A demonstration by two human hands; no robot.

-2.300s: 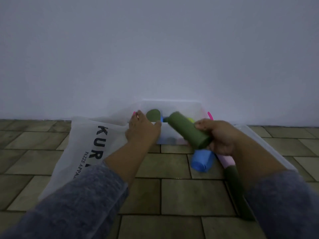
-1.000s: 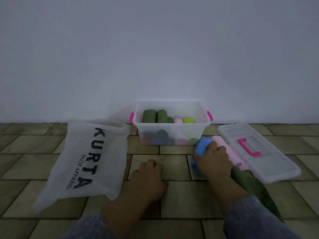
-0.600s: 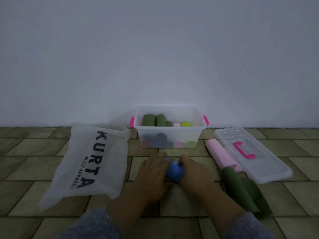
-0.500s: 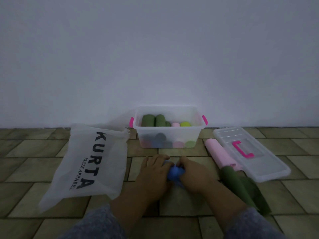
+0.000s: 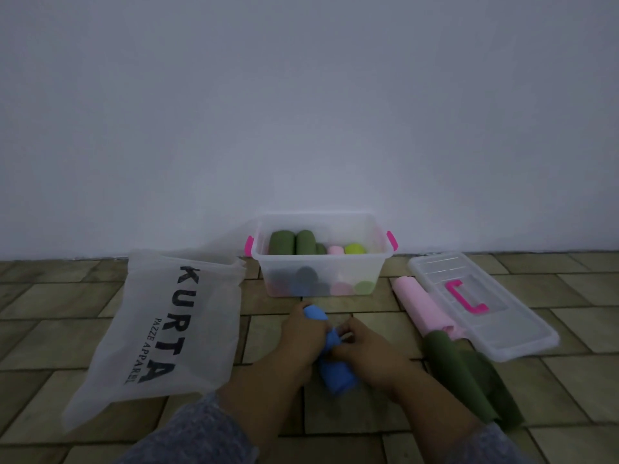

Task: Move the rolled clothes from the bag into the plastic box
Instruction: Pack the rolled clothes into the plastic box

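Blue roll of clothing [image 5: 336, 378] lies on the tiled floor [image 5: 50, 329] in front of the person, btwn both hands; it is near the plastic box [image 5: 321, 262] but not in it. Left hand [image 5: 296, 339] has its fingers curled round the roll's far end; right hand [image 5: 366, 351] pinches the cloth at mid-length w/ thumb and fingertips pressed together. The middle looks slack, so the two-handed hold is prob. to tighten the roll before it goes in; that's a guess.

The box stands open against the white wall [image 5: 301, 95], w/ a pink clip at each end. It already holds several rolls: two dark green rolls [image 5: 283, 242], a pale pink one [image 5: 336, 251] and a yellow-green one [image 5: 355, 248] on top; dim shapes show through the clear side below.

The lid [image 5: 502, 329], w/ a pink handle [image 5: 465, 296], lies flat on the floor to the right, so the box opening is free. A long pink roll [image 5: 422, 306] lies just beside the lid's left edge; a long dark green roll [image 5: 459, 373], partly come loose, touches its near end. Neither is boxed yet.

A white bag [image 5: 167, 329] printed KURTA lies flat on the left; it looks empty, but its inside can't be seen. Nothing stands btwn the hands and the box.
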